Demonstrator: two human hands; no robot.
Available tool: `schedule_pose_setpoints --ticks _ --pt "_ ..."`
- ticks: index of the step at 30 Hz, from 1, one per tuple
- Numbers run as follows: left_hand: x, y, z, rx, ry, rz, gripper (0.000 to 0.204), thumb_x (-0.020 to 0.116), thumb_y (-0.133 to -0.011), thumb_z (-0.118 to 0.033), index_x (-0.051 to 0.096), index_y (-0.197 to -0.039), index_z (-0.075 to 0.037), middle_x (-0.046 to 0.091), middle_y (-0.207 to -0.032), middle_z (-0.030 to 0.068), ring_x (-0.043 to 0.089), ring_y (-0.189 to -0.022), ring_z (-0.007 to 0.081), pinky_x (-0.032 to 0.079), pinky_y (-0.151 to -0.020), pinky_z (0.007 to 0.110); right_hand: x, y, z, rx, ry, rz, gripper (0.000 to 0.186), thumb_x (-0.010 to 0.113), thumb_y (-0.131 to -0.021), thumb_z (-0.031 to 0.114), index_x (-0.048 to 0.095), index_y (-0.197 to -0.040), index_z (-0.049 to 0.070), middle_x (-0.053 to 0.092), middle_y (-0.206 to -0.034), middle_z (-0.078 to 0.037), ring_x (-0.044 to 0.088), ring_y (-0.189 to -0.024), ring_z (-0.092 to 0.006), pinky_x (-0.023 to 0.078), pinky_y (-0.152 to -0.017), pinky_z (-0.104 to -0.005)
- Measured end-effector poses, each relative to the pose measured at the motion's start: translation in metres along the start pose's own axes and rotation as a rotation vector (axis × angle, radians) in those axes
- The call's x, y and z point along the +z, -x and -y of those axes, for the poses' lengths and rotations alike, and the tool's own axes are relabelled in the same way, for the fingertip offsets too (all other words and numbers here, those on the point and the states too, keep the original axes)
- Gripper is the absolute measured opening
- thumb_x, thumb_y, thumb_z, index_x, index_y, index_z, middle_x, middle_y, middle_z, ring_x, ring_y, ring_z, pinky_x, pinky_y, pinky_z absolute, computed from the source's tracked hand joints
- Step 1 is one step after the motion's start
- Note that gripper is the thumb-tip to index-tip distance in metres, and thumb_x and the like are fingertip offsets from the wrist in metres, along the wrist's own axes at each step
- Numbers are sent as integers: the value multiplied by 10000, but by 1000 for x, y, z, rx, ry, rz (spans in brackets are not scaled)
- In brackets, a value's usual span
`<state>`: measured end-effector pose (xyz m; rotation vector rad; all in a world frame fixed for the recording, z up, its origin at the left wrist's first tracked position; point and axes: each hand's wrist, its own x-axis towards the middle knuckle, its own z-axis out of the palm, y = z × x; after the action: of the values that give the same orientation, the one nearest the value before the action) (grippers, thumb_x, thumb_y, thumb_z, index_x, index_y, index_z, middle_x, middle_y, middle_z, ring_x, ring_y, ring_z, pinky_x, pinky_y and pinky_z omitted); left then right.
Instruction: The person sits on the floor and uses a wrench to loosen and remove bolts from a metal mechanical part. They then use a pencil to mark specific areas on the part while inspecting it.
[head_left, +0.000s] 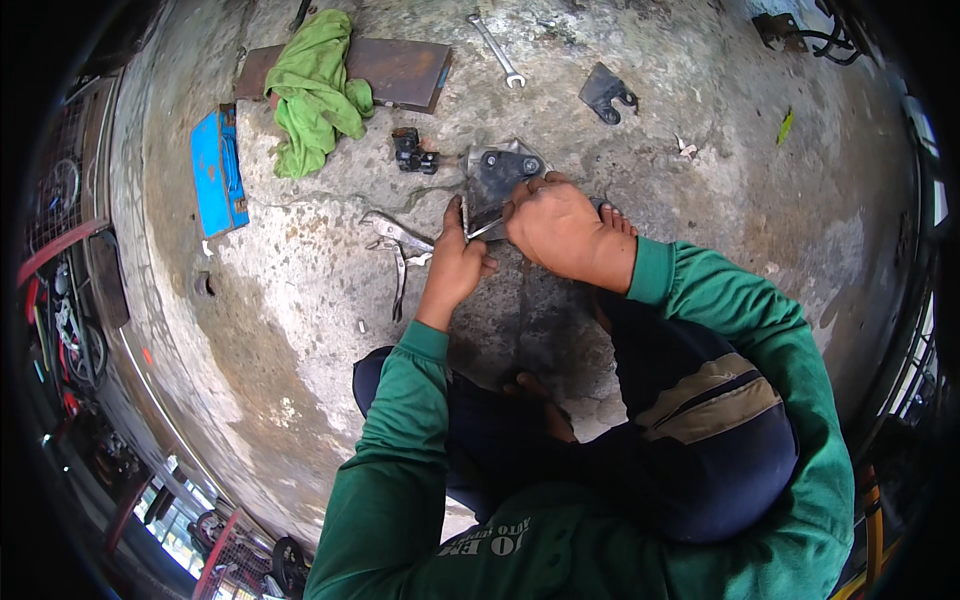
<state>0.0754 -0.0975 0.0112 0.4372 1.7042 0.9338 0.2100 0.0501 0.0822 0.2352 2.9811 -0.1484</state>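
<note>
On the concrete floor in front of me lies a dark metal assembly with a flat plate and bolt heads on top. My right hand is closed over its near right side, around a slim metal tool whose shaft points toward my other hand. My left hand is at the near left edge, forefinger stretched along the metal and the other fingers curled; what they grip is hidden. Beside the left hand are locking pliers, jaws toward the far left. A black clamp-like part sits left of the assembly.
A green cloth drapes over a rusty steel plank at the far left, near a blue metal box. Beyond the assembly lie a wrench and a notched dark plate. My bare foot is beside my right hand.
</note>
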Motion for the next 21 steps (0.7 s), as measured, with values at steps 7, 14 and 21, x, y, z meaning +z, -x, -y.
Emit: schedule_pose_setpoints --ticks 7,14,21 --pt "-1 1 1 12 -19 -10 802 456 -882 56 122 -1611 34 705 -975 234 728 -661 240 614 -589 353 -4 1 1 -16 -20 -12 193 668 -811 214 766 -882 64 723 -905 -132 703 -873 -274 519 -781 -388" --pt "-1 0 1 6 -48 -9 795 455 -882 59 124 -1604 51 711 -955 232 732 -660 247 612 -596 358 -2 1 2 -99 32 -119 210 665 -802 205 765 -885 40 724 -883 -145 711 -802 -281 534 -739 -388" --pt "-1 0 2 16 -46 -8 788 455 -891 68 122 -1604 53 716 -978 244 741 -674 259 612 -606 360 2 -1 3 -46 40 -50 230 668 -799 204 763 -922 34 719 -898 -156 720 -831 -285 537 -749 -380"
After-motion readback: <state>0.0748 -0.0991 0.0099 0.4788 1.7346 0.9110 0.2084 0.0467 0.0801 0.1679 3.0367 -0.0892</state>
